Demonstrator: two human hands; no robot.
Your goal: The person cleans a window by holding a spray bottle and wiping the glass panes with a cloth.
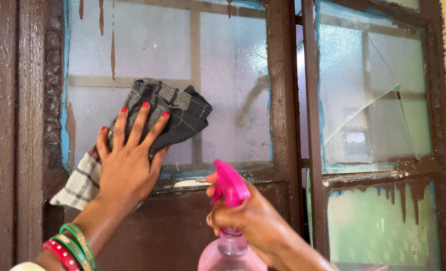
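We see a brown-painted wooden window frame (282,100) with frosted glass panes (228,75); the right pane (373,95) is cracked. Our left hand (130,155) presses a dark checked cloth (175,108) flat against the left pane, fingers spread. Our right hand (250,221), near centre, is wrapped closed around a pink plastic spray bottle (230,241).

A: What does the figure show at 9 o'clock of centre?

B: A checked cloth (172,108), dark grey in its upper folds and pale with dark stripes in its lower tail, pressed flat against the frosted pane. It is bunched at the top, reaching toward 12 o'clock, and its pale end hangs down toward 7 o'clock over the brown frame.

A: And at 6 o'clock?

B: A spray bottle (231,248), upright, with a translucent pink body cut off by the lower edge and a bright pink trigger head. The nozzle points toward 11 o'clock, at the glass. Bottle and cloth are apart, the bottle lying at 5 o'clock from the cloth.
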